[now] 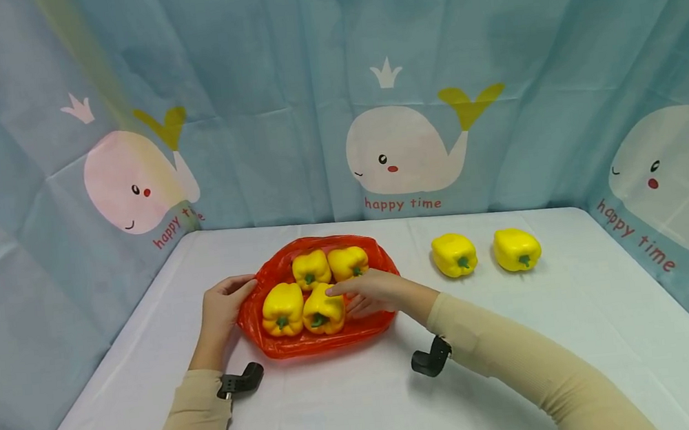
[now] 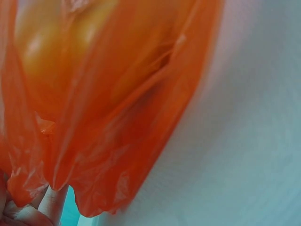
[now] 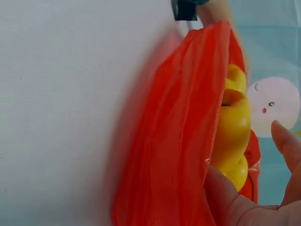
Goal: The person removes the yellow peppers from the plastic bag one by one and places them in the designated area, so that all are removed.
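The red plastic bag lies on the white table, left of centre, its mouth spread wide and facing up. Four yellow peppers sit inside: a front-left pepper, a front-right pepper, a back-left pepper and a back-right pepper.

The person's left hand pinches the bag's left edge between thumb and fingers. The left wrist view adds what the head view hides: the film is see-through, with a blurred yellow pepper showing through it, and fingers appear beneath its crumpled edge.

The right hand reaches over the bag's right side, just beside the front-right pepper. The head view overlaps thumb and pepper, but the right wrist view shows the thumb standing well away from the fingers, the hand loosely spread with nothing gripped; whether it touches the pepper cannot be told. That view also shows the bag's creased outer wall.

Only the head view shows two loose peppers on the table, the nearer one and the farther one, right of the bag. Behind hangs a blue whale-print curtain.
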`<state>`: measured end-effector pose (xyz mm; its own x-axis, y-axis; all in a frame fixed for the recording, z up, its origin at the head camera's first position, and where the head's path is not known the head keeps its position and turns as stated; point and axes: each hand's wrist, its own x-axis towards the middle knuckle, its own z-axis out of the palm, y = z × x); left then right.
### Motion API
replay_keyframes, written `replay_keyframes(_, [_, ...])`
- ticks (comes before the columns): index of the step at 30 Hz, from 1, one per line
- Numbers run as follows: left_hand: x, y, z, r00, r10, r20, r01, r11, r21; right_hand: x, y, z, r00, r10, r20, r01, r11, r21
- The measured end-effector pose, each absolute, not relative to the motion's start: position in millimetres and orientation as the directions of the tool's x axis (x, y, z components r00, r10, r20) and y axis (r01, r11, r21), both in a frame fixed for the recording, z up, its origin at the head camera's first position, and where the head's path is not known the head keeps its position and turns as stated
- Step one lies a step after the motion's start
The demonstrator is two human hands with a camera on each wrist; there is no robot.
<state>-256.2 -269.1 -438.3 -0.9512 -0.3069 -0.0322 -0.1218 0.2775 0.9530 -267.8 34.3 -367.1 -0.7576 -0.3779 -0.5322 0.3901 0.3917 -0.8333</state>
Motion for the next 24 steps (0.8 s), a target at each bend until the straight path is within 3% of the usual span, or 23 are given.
replay_keyframes(24, [-256,-269,-439,-0.953,-0.301,-0.024,-0.111,0.278,0.954,-268,20,-379,-0.768,-0.305,-0.563,0.417,0.430,-0.801])
